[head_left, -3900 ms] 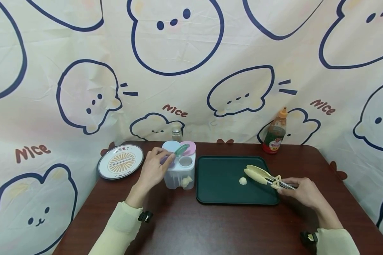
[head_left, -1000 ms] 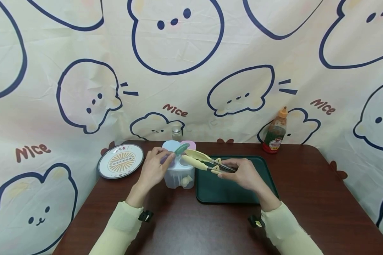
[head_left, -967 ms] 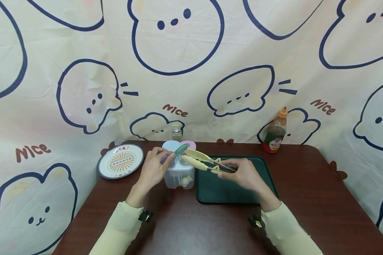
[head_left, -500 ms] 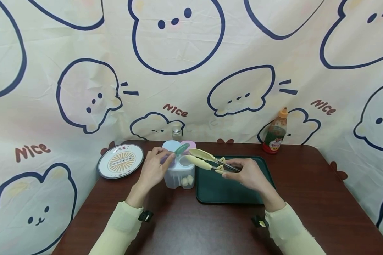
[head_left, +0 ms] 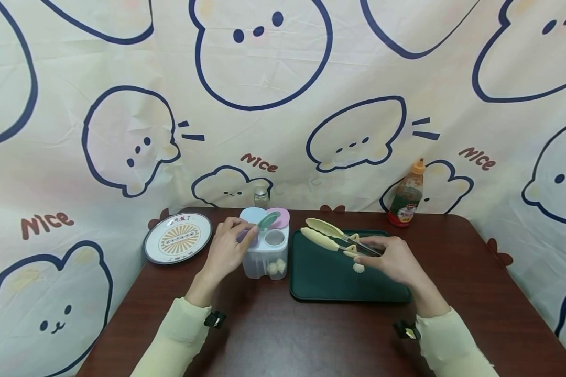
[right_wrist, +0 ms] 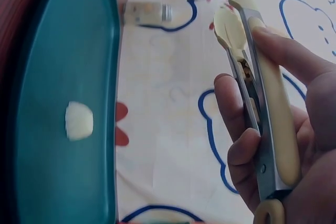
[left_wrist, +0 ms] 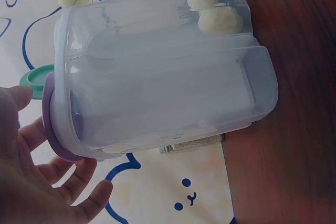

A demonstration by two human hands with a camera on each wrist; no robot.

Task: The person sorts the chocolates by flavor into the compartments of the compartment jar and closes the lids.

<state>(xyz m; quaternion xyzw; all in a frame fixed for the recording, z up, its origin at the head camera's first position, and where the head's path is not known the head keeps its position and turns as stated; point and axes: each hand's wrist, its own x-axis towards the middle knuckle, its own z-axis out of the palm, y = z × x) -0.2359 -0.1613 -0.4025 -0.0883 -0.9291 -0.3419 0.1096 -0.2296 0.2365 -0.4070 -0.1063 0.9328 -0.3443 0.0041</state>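
Observation:
My left hand is at the lids of a clear storage container. Its thumb and forefinger hold the raised green lid, while other fingers lie by the purple lid. The front right round opening is uncovered. Two small white bun-like pieces lie at the bottom of that compartment. My right hand grips metal tongs with cream-coloured tips, spread apart with nothing between them, above the dark green tray. One more white piece lies on the tray, partly hidden below the tongs in the head view.
A white plate with a printed pattern leans at the left edge of the brown table. Behind the container stands a small shaker jar. A red sauce bottle with an orange cap is at the back right, before the patterned cloth.
The tongs went left from the tray to the container's opening, and a second white piece appeared inside. The right hand has since drawn the tongs back right over the tray. The left hand stayed put.

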